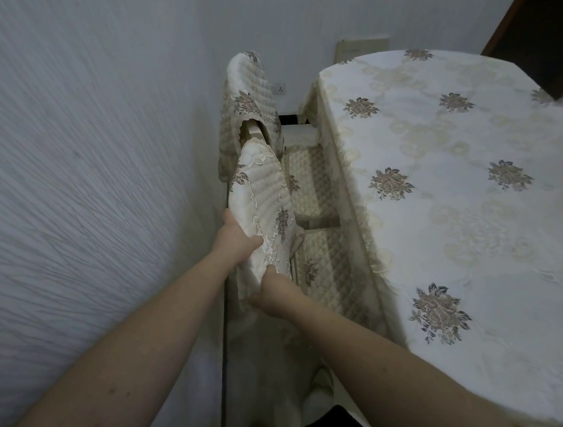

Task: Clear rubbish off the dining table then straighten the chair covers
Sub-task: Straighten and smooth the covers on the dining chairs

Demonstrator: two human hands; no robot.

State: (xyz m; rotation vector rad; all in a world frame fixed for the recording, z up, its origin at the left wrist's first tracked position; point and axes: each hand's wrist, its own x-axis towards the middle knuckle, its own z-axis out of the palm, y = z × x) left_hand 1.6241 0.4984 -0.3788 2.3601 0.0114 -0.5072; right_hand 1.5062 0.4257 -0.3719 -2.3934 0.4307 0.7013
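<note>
Wall [72, 158]: a pale textured surface is seen filling the left of the view, close beside the chairs.
Table [479, 215]: a large top is shown at right, draped in a cream cloth with grey-brown flower sprigs; no rubbish is seen on the visible part.
Far chair cover [246, 96]: a quilted floral cover is hung over the further chair back, with a gap at its lower edge where pale frame is exposed.
Near chair cover [261, 194]: the same fabric is draped over the nearer chair back, between wall and table, and is being handled.
Seat cushions [310, 181]: quilted pads are seen tucked partly under the table edge.
Left hand [236, 240]: the wall-side edge of the near cover is gripped, thumb laid across the fabric.
Right hand [272, 295]: the lower hem appears to be pinched from below, though the fingers are mostly hidden by cloth.
Risk: the cover could be pulled askew or off the chair back if one side is tugged harder than the other.
Containers: none are visible, so no contents can be given.
</note>
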